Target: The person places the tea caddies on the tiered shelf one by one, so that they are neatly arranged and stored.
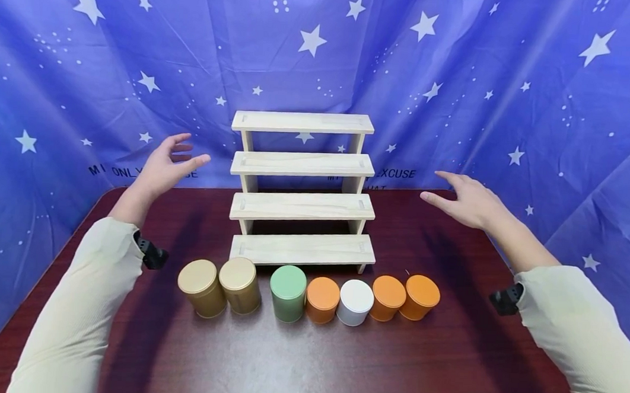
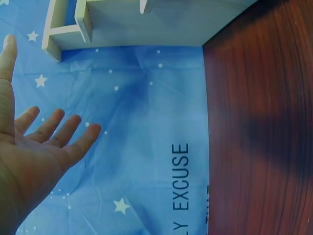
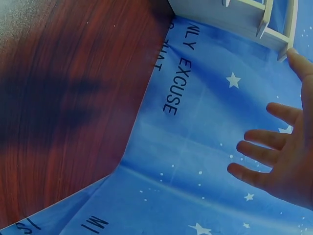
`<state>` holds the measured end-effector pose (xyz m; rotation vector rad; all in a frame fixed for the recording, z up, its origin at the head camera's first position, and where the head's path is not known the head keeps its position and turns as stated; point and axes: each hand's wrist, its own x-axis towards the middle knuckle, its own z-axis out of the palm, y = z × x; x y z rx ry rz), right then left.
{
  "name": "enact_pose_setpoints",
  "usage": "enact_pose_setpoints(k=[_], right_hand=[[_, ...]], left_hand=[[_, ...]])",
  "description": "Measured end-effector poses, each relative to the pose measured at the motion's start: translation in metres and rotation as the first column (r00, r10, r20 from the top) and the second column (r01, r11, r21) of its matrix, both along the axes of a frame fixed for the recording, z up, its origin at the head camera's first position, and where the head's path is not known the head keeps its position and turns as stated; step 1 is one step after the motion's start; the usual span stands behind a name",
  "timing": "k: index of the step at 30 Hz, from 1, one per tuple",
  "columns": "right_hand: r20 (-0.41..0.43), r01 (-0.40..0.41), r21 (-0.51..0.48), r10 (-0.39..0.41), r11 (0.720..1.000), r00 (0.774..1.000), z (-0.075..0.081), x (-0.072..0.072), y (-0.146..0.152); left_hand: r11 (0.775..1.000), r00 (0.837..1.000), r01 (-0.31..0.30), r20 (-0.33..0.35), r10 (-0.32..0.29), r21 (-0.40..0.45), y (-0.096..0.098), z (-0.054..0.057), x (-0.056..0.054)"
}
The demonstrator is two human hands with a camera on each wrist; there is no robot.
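My left hand (image 1: 167, 168) hovers above the table's far left, fingers spread, holding nothing. On the other side my right hand (image 1: 470, 198) is likewise raised and bare, its thumb pointing inward. Between them stands a pale wooden four-step rack (image 1: 302, 206) with no items on its steps. Along its front runs a row of lidded tins: two gold tins (image 1: 208, 295), a taller green tin (image 1: 288, 299), an orange tin (image 1: 322, 301), a white tin (image 1: 355, 302), then two more orange tins (image 1: 419, 297). Both wrist views show an open palm beside the rack's side.
The dark red wooden table (image 1: 306, 368) ends at a blue star-print curtain (image 1: 312, 54) that hangs behind and at both sides. Small black cameras (image 1: 151, 254) are strapped to both wrists. Arm shadows fall across the tabletop.
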<state>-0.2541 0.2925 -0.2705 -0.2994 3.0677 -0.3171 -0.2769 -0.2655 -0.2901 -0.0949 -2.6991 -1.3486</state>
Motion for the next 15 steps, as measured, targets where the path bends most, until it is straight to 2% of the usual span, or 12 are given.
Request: enact_pose_setpoints(k=[9,15], right_hand=[[0.041,-0.053,-0.097,0.057,0.994,0.998,-0.01,0.008,-0.004],[0.082,-0.095,-0.171,0.111,0.981,0.991,-0.021,0.015,-0.006]], left_hand=[[0.999,0.999,0.046,0.012,-0.047,0.015,0.014,-0.003,-0.005],[0.996,0.994,0.091,0.053,-0.092,0.018,0.025,-0.004,-0.007]])
